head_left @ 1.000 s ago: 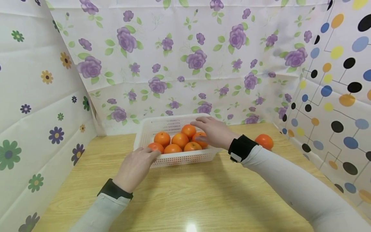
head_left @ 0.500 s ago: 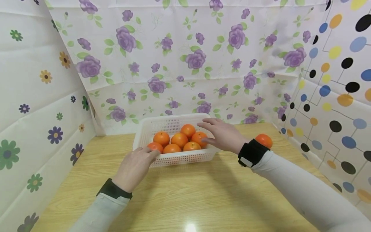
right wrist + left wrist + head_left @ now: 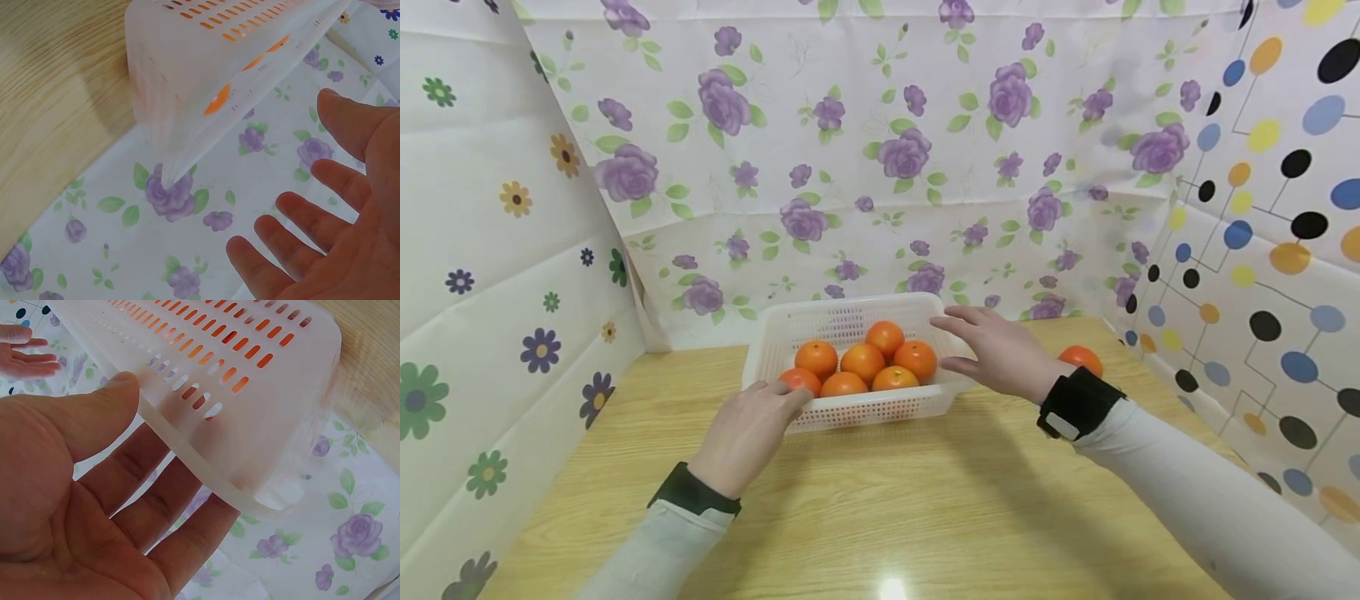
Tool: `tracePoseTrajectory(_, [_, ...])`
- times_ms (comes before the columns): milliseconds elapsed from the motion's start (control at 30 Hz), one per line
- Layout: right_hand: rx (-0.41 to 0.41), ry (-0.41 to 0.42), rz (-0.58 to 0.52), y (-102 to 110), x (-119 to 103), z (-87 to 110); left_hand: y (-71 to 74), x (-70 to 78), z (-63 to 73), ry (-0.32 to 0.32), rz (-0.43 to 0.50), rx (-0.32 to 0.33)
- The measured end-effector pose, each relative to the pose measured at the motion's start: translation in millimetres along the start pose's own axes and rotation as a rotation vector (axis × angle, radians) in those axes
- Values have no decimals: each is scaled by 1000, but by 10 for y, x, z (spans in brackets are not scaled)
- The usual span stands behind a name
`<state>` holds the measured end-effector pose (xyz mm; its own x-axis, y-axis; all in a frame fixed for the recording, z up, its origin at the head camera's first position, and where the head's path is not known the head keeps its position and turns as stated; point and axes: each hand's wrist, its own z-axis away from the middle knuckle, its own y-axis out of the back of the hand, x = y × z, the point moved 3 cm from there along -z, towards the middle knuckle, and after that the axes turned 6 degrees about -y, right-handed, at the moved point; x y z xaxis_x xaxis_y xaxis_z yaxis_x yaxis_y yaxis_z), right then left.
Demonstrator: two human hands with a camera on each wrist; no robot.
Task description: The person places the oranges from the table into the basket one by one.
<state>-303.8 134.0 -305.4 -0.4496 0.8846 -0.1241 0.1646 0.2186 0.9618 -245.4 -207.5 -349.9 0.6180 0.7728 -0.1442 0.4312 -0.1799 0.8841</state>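
Note:
A white perforated plastic basket [image 3: 880, 410] stands on the table against the back cloth with several oranges [image 3: 862, 363] in it. My left hand [image 3: 747, 432] holds the basket's front left corner. In the left wrist view, the thumb [image 3: 103, 412] lies at the rim while the fingers [image 3: 190, 528] reach behind the basket wall. My right hand [image 3: 1002, 354] hovers empty by the basket's right end, fingers spread and slightly bent. The right wrist view shows a gap between its fingertips and the basket [image 3: 187, 112].
A single reddish-orange round fruit [image 3: 1080, 361] lies on the table [image 3: 880, 500] at the right, beyond my right wrist. Patterned cloths stand along the back [image 3: 850, 117], the left [image 3: 490, 333] and the right [image 3: 1262, 275].
My right hand has moved right, from over the oranges to the basket's right end, uncovering the orange there. My left hand has stayed at the front left corner.

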Motion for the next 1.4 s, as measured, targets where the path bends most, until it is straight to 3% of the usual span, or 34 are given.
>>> tracePoseTrajectory(333, [41,-19,12,60,175,131,17,-6,8,-1,2,3])
tracePoseTrajectory(1400, [40,-100,13,220,721,499,-1,-4,16,-17,18,5])
